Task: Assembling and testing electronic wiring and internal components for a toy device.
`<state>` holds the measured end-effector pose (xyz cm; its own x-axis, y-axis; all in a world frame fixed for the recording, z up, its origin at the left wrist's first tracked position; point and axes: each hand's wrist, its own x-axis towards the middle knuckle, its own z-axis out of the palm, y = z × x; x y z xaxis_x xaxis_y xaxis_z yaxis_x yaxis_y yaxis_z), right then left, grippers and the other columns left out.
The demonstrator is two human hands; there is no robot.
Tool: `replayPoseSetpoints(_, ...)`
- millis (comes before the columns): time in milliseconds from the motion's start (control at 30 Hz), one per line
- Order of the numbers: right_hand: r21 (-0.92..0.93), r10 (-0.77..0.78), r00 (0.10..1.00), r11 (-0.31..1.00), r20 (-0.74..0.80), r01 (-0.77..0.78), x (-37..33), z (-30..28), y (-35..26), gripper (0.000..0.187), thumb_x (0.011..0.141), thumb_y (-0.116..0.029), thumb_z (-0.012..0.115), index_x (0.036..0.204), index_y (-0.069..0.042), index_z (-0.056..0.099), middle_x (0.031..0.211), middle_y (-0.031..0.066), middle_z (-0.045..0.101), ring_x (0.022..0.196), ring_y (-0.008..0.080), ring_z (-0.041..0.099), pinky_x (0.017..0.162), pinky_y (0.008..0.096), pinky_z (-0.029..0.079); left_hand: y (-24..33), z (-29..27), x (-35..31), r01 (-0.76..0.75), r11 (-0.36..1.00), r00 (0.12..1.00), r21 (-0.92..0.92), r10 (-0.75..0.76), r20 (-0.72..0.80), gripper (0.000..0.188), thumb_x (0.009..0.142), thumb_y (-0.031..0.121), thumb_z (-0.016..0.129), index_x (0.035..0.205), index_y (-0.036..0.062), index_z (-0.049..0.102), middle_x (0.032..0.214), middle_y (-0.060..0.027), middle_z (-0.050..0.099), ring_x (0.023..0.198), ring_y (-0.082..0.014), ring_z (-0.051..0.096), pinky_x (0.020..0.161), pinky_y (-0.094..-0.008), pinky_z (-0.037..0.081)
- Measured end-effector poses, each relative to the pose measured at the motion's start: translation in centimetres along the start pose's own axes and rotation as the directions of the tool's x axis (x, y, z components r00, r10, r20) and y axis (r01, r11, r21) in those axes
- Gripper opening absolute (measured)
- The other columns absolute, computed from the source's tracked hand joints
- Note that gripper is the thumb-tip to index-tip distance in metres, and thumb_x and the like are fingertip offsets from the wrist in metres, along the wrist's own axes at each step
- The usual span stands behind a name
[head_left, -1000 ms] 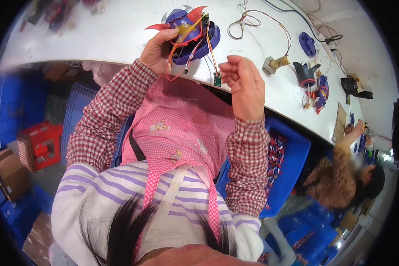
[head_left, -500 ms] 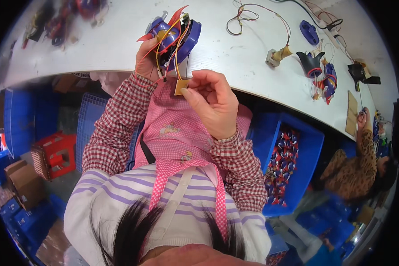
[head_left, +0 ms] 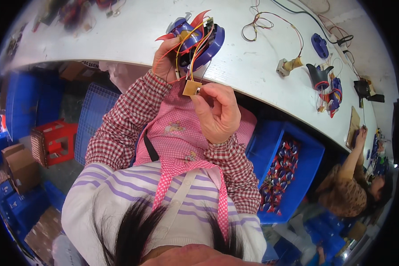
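Observation:
My left hand is closed round a purple toy housing with pointed red fins, held up at the table's front edge. Its inside faces partly right, showing black parts and a bundle of yellow, red and white wires. From these wires hangs a small tan circuit board. My right hand pinches the board's right edge between thumb and index finger, beside a small metal part. The palm hides the other fingertips in part.
On the white table to the right lie a wired motor, a purple oval cover, a black fin-shaped part and another toy body. A blue bin holds many toys. A co-worker sits at far right.
My view has shifted, so table and hands appear farther right. The circuit board has turned slightly, and its metal part now shows beside my right fingertips. The co-worker's arm has moved.

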<state>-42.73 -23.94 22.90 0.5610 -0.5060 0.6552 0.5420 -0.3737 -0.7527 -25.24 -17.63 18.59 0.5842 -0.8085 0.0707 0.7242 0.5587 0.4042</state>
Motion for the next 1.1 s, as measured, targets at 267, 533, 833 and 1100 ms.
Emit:
replayPoseSetpoints(267, -0.039, 0.009, 0.998, 0.999, 0.067, -0.007, -0.3, 0.1, -0.3, 0.031, 0.076, 0.008, 0.064, 0.104, 0.0, 0.055, 0.102, 0.0116, 0.056, 0.074, 0.0141, 0.052, 0.067, 0.0202, 0.045, -0.1, 2.5, -1.1, 0.044, 0.999, 0.999, 0.025, -0.044, -0.014, 0.04, 0.081, 0.019, 0.06, 0.115, -0.0007, 0.053, 0.103, -0.0123, 0.065, 0.088, -0.0227, 0.066, 0.08, -0.0327, 0.055)
replayPoseSetpoints(533, -0.074, 0.184, 0.975, 0.982, 0.122, -0.176, -0.1, 0.4, -1.0, 0.021, 0.079, 0.009, 0.056, 0.098, 0.0, 0.055, 0.095, 0.008, 0.054, 0.071, 0.013, 0.05, 0.066, 0.0212, 0.044, 6.2, 4.4, -4.7, -0.147, 0.988, 0.976, 0.048, 0.153, -0.156, 0.036, 0.079, 0.012, 0.061, 0.112, -0.0011, 0.056, 0.098, -0.0119, 0.066, 0.085, -0.0216, 0.064, 0.078, -0.0316, 0.053)
replayPoseSetpoints(833, -0.244, 0.329, 0.9, 0.933, 0.287, -0.263, -0.3, -0.3, 0.4, 0.011, 0.081, 0.004, 0.057, 0.092, 0.0, 0.057, 0.086, 0.0074, 0.055, 0.07, 0.0149, 0.051, 0.065, 0.0226, 0.043, 32.4, -3.4, -13.3, -0.312, 0.691, 0.685, 0.652, 0.639, -0.35, 0.025, 0.083, 0.016, 0.059, 0.105, 0.0048, 0.063, 0.093, -0.0055, 0.067, 0.081, -0.0139, 0.061, 0.074, -0.0264, 0.048)
replayPoseSetpoints(1100, -0.275, 0.385, 0.863, 0.913, 0.328, -0.303, -1.8, -0.3, -0.1, 0.011, 0.077, 0.002, 0.063, 0.088, 0.0, 0.061, 0.082, 0.0068, 0.057, 0.065, 0.0164, 0.05, 0.058, 0.0231, 0.041, 44.3, -11.6, -13.8, -0.062, 0.201, 0.585, 0.978, 0.801, -0.128, 0.031, 0.083, 0.018, 0.062, 0.106, -0.004, 0.061, 0.089, -0.008, 0.065, 0.075, -0.0134, 0.057, 0.069, -0.0206, 0.044)
